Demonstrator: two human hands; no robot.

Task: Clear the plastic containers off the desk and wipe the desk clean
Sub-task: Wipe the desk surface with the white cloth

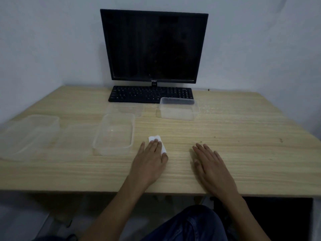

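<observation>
Wooden desk [243,153] carries a dark monitor [153,46] and keyboard [139,95] at its back. Clear plastic containers [113,134] sit across its left and middle. Left hand [150,160] lies flat with straight fingers pressing a white tissue [156,139]; right hand [211,164] rests flat, fingers straight, holding nothing.

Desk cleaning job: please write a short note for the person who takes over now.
Left hand: flat, pressing the white tissue on the desk.
Right hand: flat on the desk, holding nothing.
Still on the desk: a clear container beside the left hand, another before the keyboard, one far left, plus flat lids between them.
Done: nothing cleared.
Left: remove the containers, wipe the crumbs.
</observation>
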